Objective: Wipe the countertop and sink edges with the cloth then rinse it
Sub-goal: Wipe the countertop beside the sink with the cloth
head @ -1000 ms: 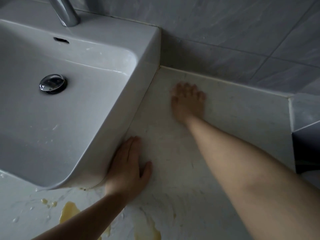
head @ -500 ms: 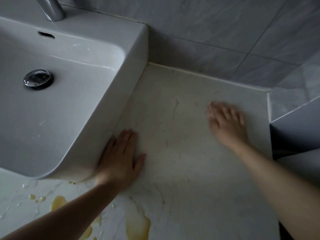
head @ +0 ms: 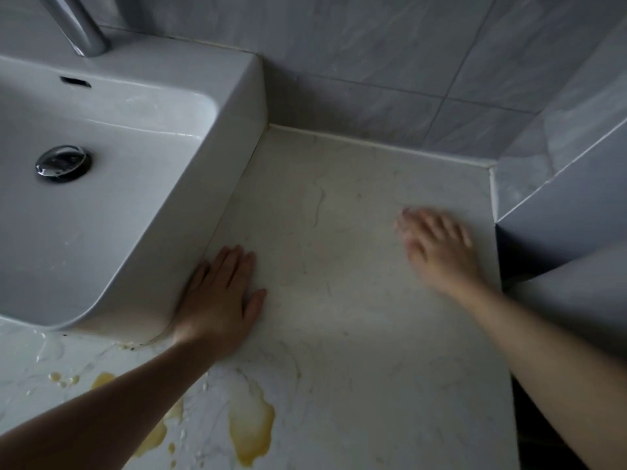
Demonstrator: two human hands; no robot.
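1. L hand (head: 217,300): palm down, flat on counter (head: 339,334). Fingers straight & together, thumb out to the right, gripping nothing. Little-finger side touches the right wall of the sink (head: 230,137), nr its front corner. Forearm comes in from lower left.
2. R hand (head: 437,245): palm down on counter nr its right edge, just beside the ledge (head: 559,215). Fingers spread & relaxed, fanned toward back-left, motion-blurred. No grip seen; can't tell if a cloth lies under the palm. Forearm comes in from lower right.
3. Vs 1 s ago: R hand was at the back nr the sink's rear corner, now across at the right edge. Vs 0.5 s ago: abt same spot. L hand unchanged against sink.
4. Counter lies btwn sink & ledge, long axis front-to-back. Sink's right wall runs diagonally, front-left to back-right, w/ faucet (head: 81,28) at the back. Yellow spill (head: 251,425) sits on counter front, nearer than L hand.
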